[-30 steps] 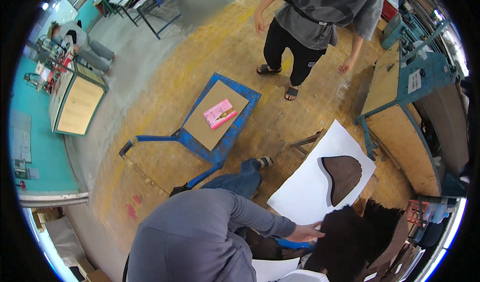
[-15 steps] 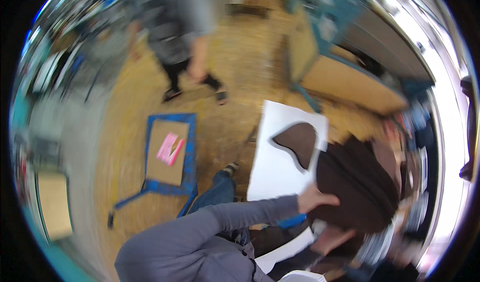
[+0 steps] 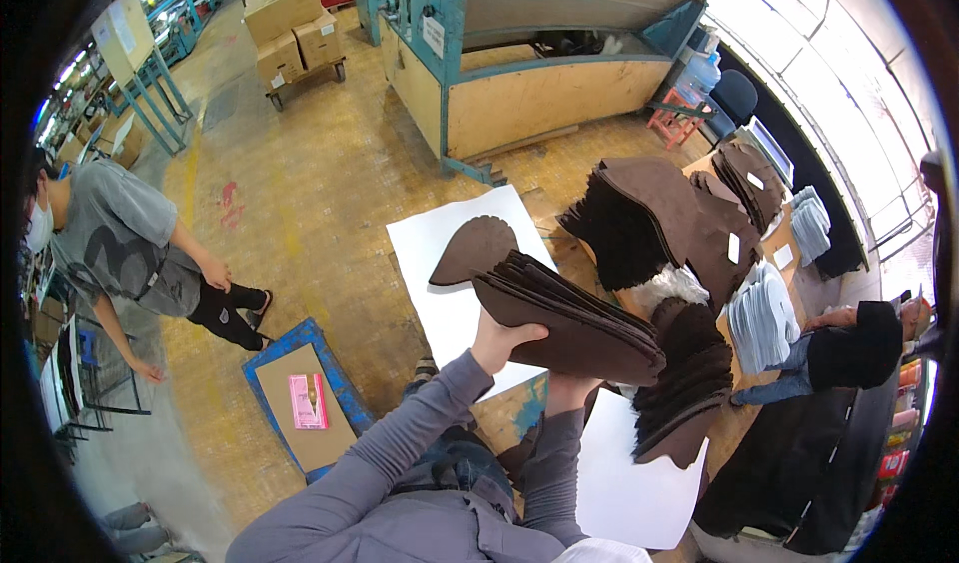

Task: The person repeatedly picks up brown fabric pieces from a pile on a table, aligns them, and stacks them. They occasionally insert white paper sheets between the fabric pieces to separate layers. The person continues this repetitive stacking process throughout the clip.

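A thick stack of dark brown cut pieces (image 3: 569, 328), fanned at the upper edge, is held between my two hands. My left hand (image 3: 504, 343) grips its near left side, thumb lying over the top piece. Below the stack, my right hand (image 3: 574, 391) supports the underside, its fingers mostly hidden. The stack hovers over the right part of a white sheet (image 3: 425, 243). A single brown curved piece (image 3: 475, 248) lies on that sheet, just beyond the stack.
More brown stacks (image 3: 649, 203) cover the table at the right, with grey-blue stacks (image 3: 764, 313) beside them. Another white sheet (image 3: 634, 478) lies near me. A blue-framed cart (image 3: 350, 408) carries a pink box (image 3: 308, 401). One person (image 3: 150, 238) stands left, another (image 3: 849, 348) right.
My view has turned to the right. The held brown stack has moved left from beside the piles to over the white sheet. The person in grey now appears farther left.
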Demonstrator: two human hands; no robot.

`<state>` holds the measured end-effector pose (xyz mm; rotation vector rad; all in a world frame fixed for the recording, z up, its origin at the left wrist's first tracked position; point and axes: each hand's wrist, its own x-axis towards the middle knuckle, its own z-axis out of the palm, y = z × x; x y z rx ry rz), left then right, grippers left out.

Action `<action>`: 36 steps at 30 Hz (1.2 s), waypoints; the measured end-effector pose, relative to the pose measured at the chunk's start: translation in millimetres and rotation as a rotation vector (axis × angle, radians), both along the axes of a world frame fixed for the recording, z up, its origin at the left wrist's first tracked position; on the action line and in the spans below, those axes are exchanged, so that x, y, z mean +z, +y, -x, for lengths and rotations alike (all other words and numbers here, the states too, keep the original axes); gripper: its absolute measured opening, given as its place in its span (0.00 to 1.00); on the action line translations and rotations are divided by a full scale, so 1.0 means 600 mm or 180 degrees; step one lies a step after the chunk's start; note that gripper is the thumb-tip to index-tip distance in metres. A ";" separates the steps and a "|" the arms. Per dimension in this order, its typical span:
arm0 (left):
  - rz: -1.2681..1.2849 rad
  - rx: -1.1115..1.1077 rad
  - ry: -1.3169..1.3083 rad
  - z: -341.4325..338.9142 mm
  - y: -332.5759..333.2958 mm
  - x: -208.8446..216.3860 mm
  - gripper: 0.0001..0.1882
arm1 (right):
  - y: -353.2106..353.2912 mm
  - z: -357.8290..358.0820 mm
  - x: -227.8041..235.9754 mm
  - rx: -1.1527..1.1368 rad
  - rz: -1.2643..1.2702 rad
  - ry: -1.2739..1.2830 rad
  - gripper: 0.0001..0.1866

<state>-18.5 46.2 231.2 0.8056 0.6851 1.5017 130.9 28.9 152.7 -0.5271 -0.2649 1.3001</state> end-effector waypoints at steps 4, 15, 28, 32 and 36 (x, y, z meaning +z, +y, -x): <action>0.0140 0.0463 0.0495 -0.006 -0.006 0.036 0.22 | 0.012 0.036 0.045 -0.0184 0.0497 0.0191 0.36; 0.0415 -0.0300 0.0718 0.054 -0.012 -0.009 0.46 | 0.002 0.023 -0.066 0.0703 0.0087 -0.0712 0.40; 0.2834 0.1377 0.0307 0.297 -0.165 -0.410 0.25 | -0.029 -0.058 -0.283 0.1227 0.3248 -0.1925 0.37; 0.3806 0.2539 -0.0124 0.439 -0.302 -0.610 0.19 | -0.031 -0.086 -0.299 0.1269 0.3171 -0.2562 0.39; 0.4513 0.2701 -0.1415 0.534 -0.411 -0.730 0.19 | -0.030 -0.047 -0.302 0.0624 0.3340 -0.3244 0.40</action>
